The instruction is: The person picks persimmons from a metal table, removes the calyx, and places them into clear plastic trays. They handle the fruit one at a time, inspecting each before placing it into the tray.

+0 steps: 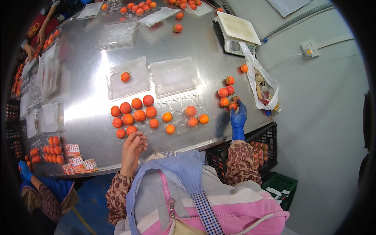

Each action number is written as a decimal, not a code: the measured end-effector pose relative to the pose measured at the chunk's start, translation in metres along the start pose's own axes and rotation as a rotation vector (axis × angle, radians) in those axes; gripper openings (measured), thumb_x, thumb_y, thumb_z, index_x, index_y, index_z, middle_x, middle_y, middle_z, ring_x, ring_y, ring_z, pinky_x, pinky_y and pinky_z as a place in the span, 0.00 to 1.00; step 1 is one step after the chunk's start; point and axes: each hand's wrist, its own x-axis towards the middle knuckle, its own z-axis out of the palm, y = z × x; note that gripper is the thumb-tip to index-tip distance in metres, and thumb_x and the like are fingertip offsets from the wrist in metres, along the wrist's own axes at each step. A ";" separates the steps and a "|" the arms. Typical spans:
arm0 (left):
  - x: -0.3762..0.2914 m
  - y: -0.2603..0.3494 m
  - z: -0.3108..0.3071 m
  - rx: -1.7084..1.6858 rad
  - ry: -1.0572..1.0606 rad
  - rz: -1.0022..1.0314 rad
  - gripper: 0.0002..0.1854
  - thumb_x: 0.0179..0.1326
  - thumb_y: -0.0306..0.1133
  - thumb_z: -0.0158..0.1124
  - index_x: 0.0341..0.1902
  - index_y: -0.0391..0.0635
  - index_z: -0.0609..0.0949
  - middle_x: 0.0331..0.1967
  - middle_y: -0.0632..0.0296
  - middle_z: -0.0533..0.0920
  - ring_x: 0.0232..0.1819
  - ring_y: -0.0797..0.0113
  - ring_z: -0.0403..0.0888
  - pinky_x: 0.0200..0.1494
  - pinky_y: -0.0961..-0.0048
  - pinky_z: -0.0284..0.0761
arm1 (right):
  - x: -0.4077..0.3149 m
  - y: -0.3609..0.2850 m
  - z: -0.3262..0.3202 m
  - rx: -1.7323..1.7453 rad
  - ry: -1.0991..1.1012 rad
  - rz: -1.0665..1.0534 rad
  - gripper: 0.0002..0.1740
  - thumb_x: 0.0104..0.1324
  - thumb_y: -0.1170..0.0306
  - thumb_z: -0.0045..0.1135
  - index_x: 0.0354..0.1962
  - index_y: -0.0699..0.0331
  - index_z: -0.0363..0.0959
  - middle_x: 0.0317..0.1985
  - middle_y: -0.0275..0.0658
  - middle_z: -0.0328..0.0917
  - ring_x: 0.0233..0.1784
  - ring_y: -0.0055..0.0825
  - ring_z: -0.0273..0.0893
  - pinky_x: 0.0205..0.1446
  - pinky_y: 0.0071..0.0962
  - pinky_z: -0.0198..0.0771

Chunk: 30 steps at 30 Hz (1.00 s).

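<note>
My right hand (239,117), in a blue glove, has its fingers on an orange persimmon (233,106) at the right of the metal table; several other persimmons (223,92) lie just beyond it. Bare and slightly curled, my left hand (134,147) is at the near edge of a clear plastic tray filled mostly with persimmons (139,115), beside the nearest fruit. To the right of that, a second clear tray (177,114) holds several persimmons among bare cups. Behind them lie two clear trays with white liners (173,77); one persimmon (125,77) rests on the left liner.
A weighing scale (237,28) and a white plastic bag (275,88) are at the right. Black (271,144) and green (282,183) crates stand below the table edge. Printed cards (77,163) lie at the near left. Co-workers' hands (25,171) show at the left.
</note>
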 end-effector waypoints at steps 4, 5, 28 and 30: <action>-0.002 0.002 0.003 -0.006 0.000 0.008 0.11 0.69 0.33 0.53 0.51 0.42 0.74 0.40 0.62 0.78 0.37 0.74 0.77 0.38 0.78 0.72 | 0.014 -0.028 0.007 -0.065 0.026 -0.188 0.28 0.52 0.68 0.66 0.53 0.59 0.72 0.48 0.43 0.77 0.52 0.42 0.73 0.59 0.38 0.67; -0.002 0.002 0.003 -0.001 0.002 0.005 0.11 0.69 0.33 0.53 0.51 0.42 0.74 0.40 0.62 0.78 0.37 0.74 0.77 0.38 0.78 0.72 | 0.020 -0.036 0.012 -0.090 -0.001 -0.209 0.28 0.52 0.69 0.66 0.53 0.59 0.73 0.47 0.42 0.77 0.51 0.41 0.74 0.58 0.37 0.68; -0.015 0.009 -0.022 -0.085 0.157 0.120 0.12 0.69 0.34 0.52 0.51 0.43 0.74 0.41 0.63 0.79 0.37 0.74 0.76 0.39 0.77 0.72 | -0.024 -0.174 0.015 -0.074 -0.624 -0.527 0.24 0.51 0.63 0.66 0.47 0.58 0.76 0.43 0.42 0.78 0.45 0.41 0.77 0.50 0.37 0.72; -0.017 0.009 -0.028 -0.113 0.167 0.150 0.13 0.69 0.35 0.53 0.53 0.42 0.74 0.40 0.63 0.79 0.37 0.74 0.76 0.39 0.77 0.72 | -0.025 -0.172 0.022 -0.121 -0.625 -0.582 0.24 0.50 0.64 0.66 0.47 0.58 0.75 0.42 0.42 0.78 0.43 0.41 0.77 0.47 0.37 0.73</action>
